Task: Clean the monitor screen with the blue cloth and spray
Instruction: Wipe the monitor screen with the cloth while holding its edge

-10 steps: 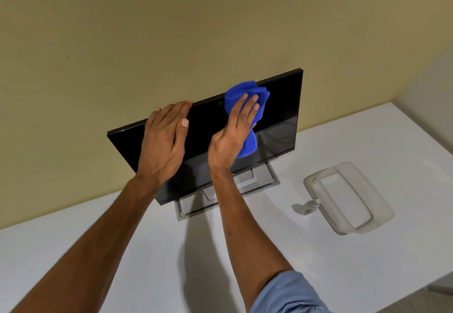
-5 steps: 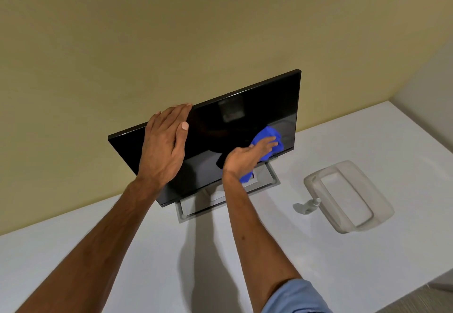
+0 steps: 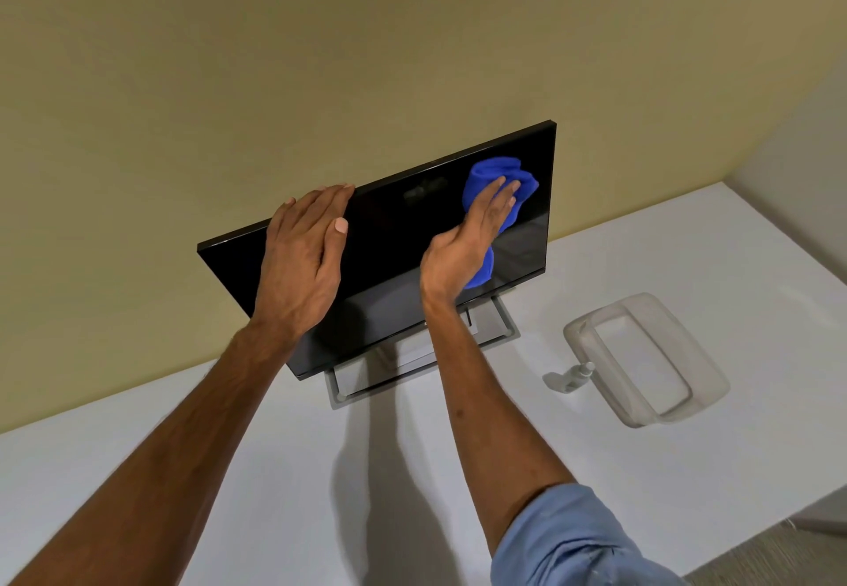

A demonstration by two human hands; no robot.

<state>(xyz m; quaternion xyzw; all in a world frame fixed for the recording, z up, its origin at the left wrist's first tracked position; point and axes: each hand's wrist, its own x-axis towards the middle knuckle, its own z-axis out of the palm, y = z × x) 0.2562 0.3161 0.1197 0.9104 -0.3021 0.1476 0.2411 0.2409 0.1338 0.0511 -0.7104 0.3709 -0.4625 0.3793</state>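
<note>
A black monitor [image 3: 394,246] stands on a grey frame stand [image 3: 497,326] on the white table, its dark screen facing me. My left hand [image 3: 302,260] lies flat over the monitor's top edge, fingers over the rim and thumb on the screen. My right hand [image 3: 467,241] presses the bunched blue cloth [image 3: 497,173] against the upper right part of the screen; cloth shows above the fingers and below the palm. A small white spray bottle [image 3: 580,374] stands on the table to the right of the monitor, apart from both hands.
A clear plastic tray [image 3: 708,377] lies on the white table [image 3: 641,264] just right of the spray bottle. A yellow wall [image 3: 321,58] rises right behind the monitor. The table's right front edge [image 3: 715,553] drops to a grey floor.
My right hand with the cloth swept from the screen's top down to its lower right edge, then back up to the upper right. The left hand stayed on the top edge.
</note>
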